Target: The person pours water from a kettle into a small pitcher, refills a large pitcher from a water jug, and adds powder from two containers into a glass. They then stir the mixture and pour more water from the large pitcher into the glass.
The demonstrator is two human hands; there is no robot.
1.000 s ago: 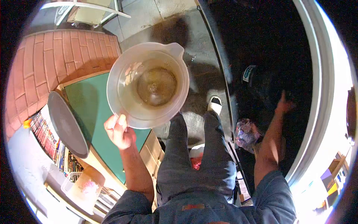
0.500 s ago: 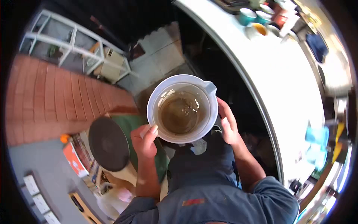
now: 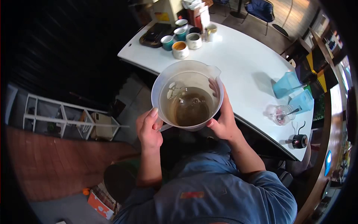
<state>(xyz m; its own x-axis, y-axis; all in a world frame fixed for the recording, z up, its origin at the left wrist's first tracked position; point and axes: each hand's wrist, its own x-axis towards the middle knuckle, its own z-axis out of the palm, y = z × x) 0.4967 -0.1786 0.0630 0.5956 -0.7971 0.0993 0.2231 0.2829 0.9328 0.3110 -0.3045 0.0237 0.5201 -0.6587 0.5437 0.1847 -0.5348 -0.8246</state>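
A large translucent plastic jug with brownish, clear liquid in it is held in front of my body, its spout toward the upper right. My left hand grips the jug's handle at its lower left, thumb on top near the rim. Against the jug's right side rests my right hand, the thumb near the rim and the fingers showing through the wall. Beyond the jug lies a white counter, with its edge running past the jug's far side.
On the counter stand several cups, a dark tray, blue pitchers, a glass jar and a black kettle. A white metal rack is at the left, and a blue chair stands beyond.
The view has turned toward the counter, so its cups and pitchers now show more fully. Both hands still hold the jug, which sits slightly higher in view and nearer the counter edge.
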